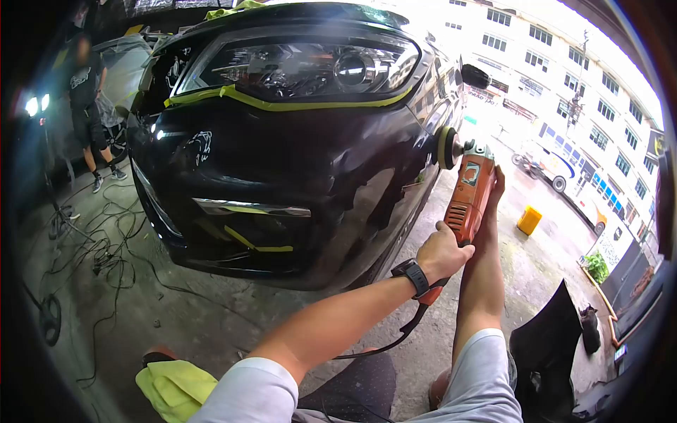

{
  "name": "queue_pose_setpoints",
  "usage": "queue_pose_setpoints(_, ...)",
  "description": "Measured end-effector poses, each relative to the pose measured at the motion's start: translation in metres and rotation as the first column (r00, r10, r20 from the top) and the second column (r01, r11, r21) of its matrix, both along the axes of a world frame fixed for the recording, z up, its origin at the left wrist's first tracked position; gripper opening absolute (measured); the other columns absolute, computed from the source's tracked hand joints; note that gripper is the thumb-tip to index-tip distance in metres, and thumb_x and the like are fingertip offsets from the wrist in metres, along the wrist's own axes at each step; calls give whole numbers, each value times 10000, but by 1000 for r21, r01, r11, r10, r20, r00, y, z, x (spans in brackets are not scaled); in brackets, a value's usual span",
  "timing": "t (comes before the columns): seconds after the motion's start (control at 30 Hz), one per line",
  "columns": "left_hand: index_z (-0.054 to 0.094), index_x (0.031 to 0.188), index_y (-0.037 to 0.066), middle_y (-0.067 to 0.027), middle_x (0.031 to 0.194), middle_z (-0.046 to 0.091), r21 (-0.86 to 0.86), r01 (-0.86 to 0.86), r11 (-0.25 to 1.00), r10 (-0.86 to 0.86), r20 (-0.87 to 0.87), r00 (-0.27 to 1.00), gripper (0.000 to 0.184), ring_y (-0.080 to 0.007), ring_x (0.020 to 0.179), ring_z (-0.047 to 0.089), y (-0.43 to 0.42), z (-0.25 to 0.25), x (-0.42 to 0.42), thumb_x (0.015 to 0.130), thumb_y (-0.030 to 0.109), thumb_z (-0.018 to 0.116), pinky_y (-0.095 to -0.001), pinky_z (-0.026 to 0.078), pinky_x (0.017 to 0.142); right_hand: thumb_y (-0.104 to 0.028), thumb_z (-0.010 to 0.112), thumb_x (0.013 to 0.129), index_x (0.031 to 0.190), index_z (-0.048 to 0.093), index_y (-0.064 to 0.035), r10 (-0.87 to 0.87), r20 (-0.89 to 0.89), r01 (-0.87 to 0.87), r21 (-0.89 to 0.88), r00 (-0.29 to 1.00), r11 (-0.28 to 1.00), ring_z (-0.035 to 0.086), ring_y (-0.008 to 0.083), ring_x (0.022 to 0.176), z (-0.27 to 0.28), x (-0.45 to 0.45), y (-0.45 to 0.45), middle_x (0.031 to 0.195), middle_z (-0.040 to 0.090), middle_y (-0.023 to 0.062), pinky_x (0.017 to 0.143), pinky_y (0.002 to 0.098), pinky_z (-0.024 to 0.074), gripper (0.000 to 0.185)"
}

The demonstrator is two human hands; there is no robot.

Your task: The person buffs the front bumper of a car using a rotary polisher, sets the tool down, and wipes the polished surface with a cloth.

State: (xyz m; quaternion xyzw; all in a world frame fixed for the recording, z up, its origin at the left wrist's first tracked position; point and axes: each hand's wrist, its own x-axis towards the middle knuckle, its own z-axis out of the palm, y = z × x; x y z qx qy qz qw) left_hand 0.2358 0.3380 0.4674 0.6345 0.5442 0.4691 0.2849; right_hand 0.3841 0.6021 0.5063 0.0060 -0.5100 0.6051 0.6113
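An orange power polisher [471, 190] is held in both hands beside the front corner of a black car [296, 155]. My left hand [443, 252], with a dark watch on the wrist, is wrapped round its rear body. Farther forward, my right hand [498, 187] grips its right side, fingers partly hidden behind it. The round pad [446, 148] at its head meets the car's side, or is very close to it. Yellow-green tape [282, 106] runs below the headlight [303, 65], and more marks the lower bumper.
Tangled cables [113, 247] lie on the floor at left, near a light stand [44, 141] and a standing person [86, 95]. A yellow container [529, 220] and a black panel [546, 345] are at right. A yellow-green cloth [175, 388] is at bottom left.
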Motion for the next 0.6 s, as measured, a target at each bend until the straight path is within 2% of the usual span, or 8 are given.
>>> queue_pose_setpoints(0.13,382,1254,-202,-311,1037,702,6,-16,1000,16,-17,1000,767,-411,965,731,-7,-5,-2,883,355,757,-414,564,873,-407,516,1011,1240,661,-35,38,14,-38,-17,999,999,709,271,967,4,2,-5,1119,712,148,888,399,583,459)
queue_pose_setpoints(0.2,388,1245,-195,-285,1022,704,22,16,1000,-18,95,995,744,-384,953,735,-14,2,-9,887,342,760,-396,563,860,-375,546,1008,1178,687,-51,-100,8,100,-9,995,995,711,248,953,14,5,11,1074,721,132,868,378,586,392)
queue_pose_setpoints(0.3,394,1238,-182,-267,1013,705,31,46,998,-50,143,988,715,-360,950,737,-24,10,-14,892,325,761,-387,560,856,-364,584,995,1131,700,-58,-158,50,155,63,986,986,712,231,936,44,-17,-51,1043,726,116,849,357,586,355)
queue_pose_setpoints(0.43,410,1230,-164,-235,1010,706,81,63,995,-80,225,971,690,-338,929,736,-36,14,-25,892,324,762,-376,559,842,-364,602,986,1130,696,-58,-165,139,147,127,976,981,714,229,925,71,-31,-74,1039,727,109,840,348,585,350)
queue_pose_setpoints(0.5,502,1186,-88,-140,925,698,100,72,992,-98,297,950,546,-254,829,717,-49,21,-33,901,302,756,-349,555,762,-386,614,976,1123,694,-54,-230,154,214,109,961,971,706,232,923,81,-43,-101,1028,723,113,843,358,580,372)
queue_pose_setpoints(0.53,502,1186,-88,-140,925,698,104,75,992,-104,302,947,546,-254,829,717,-52,20,-35,901,302,756,-349,555,762,-396,623,970,1117,691,-52,-200,213,192,59,956,980,700,236,920,88,-45,-112,1026,719,118,850,368,575,381)
queue_pose_setpoints(0.6,583,1099,1,-47,827,652,106,227,968,-250,414,875,369,-157,720,654,-61,18,-40,913,276,745,-311,524,663,-417,646,958,1105,681,-53,-168,302,176,0,938,984,681,244,921,97,-47,-122,1019,708,122,868,388,563,394)
